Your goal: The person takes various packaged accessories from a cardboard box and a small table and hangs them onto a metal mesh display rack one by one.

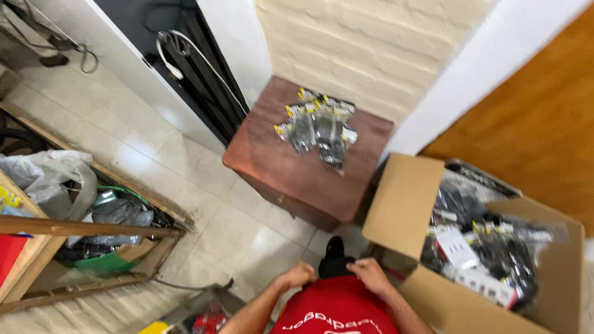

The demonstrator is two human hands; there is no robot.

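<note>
Head camera, looking straight down: both hands sit low at the person's waist, just above the hem of a red shirt (337,309). The left hand (299,274) is curled into a loose fist, its forearm running down toward the bottom edge. The right hand (371,272) is bent at the wrist with the fingers folded inward; whether either of the hands pinches the dark fabric between them cannot be told. The two are near each other, either side of a black shoe (335,247) on the pale tiled floor (204,204).

The nearest goods lie to the person's right: an open brown cardboard box (402,204), its flap standing just beside the right hand, filled with clear plastic packets of black parts and white cards (489,253). Ahead, well apart from both hands, a small reddish-brown wooden worktop (291,173) carries a fanned pile of similar clear packets with yellow-topped headers (318,127), set toward its far edge beside a cream brick wall (371,49).

To the left, a wooden-framed shelf (86,229) holds a crumpled grey plastic bag (52,176) and a green tub (102,263) with wrapped items in it.
</note>
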